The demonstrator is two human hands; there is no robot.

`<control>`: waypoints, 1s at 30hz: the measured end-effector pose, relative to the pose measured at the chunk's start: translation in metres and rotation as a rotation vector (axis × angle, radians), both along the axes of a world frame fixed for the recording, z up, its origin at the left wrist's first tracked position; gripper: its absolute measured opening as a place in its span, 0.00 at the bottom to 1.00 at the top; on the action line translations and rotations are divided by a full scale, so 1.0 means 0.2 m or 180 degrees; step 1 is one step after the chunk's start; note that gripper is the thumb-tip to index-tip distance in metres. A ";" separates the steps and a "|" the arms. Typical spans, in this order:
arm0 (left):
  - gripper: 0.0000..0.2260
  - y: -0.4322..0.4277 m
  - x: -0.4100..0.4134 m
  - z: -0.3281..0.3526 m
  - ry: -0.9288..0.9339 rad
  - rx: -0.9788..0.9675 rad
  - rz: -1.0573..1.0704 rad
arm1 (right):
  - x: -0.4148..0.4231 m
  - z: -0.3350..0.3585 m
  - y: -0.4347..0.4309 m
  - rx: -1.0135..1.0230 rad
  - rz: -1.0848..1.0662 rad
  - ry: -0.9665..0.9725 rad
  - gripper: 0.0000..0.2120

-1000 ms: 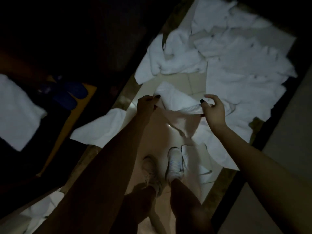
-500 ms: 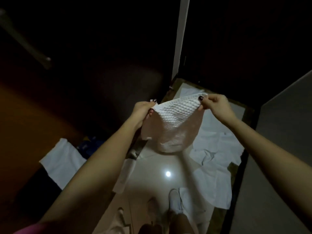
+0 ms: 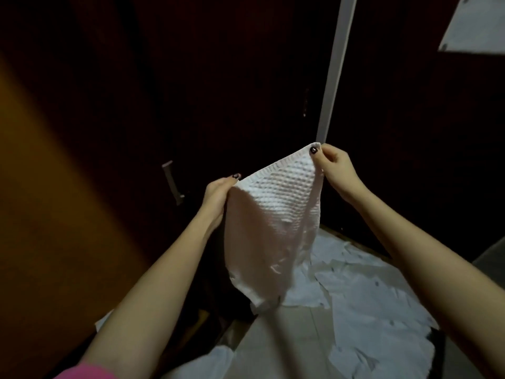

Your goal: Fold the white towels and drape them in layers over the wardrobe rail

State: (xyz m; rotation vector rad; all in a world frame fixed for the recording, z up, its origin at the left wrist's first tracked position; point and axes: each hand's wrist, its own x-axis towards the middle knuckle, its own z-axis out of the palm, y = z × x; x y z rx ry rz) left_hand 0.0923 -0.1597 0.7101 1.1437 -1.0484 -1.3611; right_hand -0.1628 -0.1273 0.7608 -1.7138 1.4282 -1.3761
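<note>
- Head view: right hand (image 3: 337,168), fingers (image 3: 323,154) closed narrow in a pinch on the upper right corner of the held towel (image 3: 273,214), with the dark-nailed thumb on the near face.
- Left hand (image 3: 217,194), fingers (image 3: 229,181) pinch the towel's other top corner. It sits lower than the right, so the top hem slopes up to the right.
- The held towel is white with a waffle weave. It hangs free from those two corners in front of the chest and sags in a pouch between them.
- Judgement: holding it by the corners lets its own weight pull the cloth flat and show the edges before a first fold.
- Below and to the right of the held towel, loose towels (image 3: 369,291) lie crumpled on the floor (image 3: 287,340), not yet folded.
- Behind the held towel is a dark wardrobe door (image 3: 218,77). A pale handle (image 3: 172,181) sits to its left, and a pale strip (image 3: 332,77) rises from just above its right corner.
- High and far right of the held towel is a white panel (image 3: 475,23). Cannot tell whether it is a towel on the rail, and the rail itself cannot be seen.
- Judgement: the task is at an early stage, since this piece is unfolded and many remain on the floor.
</note>
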 end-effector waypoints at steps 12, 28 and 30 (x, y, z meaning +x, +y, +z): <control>0.12 -0.04 0.08 0.55 -0.0966 -0.0715 -0.0490 | 0.29 0.14 0.04 0.1434 0.2234 -0.0433 0.14; 0.20 0.29 0.34 0.67 -0.0971 -0.0517 0.0233 | 0.69 -0.05 0.21 0.1356 0.2559 -0.0903 0.16; 0.19 0.35 0.35 0.65 -0.1001 -0.0522 0.0321 | 0.72 -0.04 0.23 0.1016 0.2469 -0.0561 0.15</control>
